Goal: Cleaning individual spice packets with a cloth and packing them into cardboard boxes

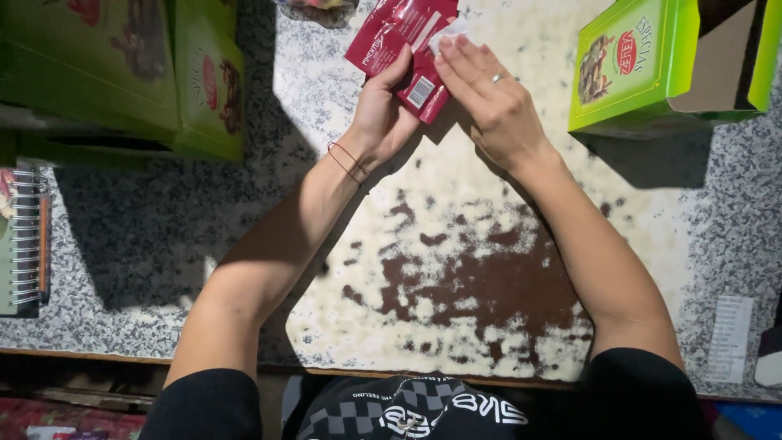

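A dark red foil sachet (pixel 405 33) with a white barcode patch lies tilted at the far middle of the speckled stone counter (pixel 456 269). My left hand (pixel 381 114) grips its lower edge, thumb on top. My right hand (pixel 489 98), a ring on one finger, rests flat on the packet's right side, fingertips over a white patch at its upper corner. A thin red string circles my left wrist.
An open green cardboard box (pixel 639 69) stands at the far right. More green boxes (pixel 155 73) are stacked at the far left. A spiral notebook (pixel 24 244) lies at the left edge. A white paper slip (pixel 727 338) sits near the right front edge.
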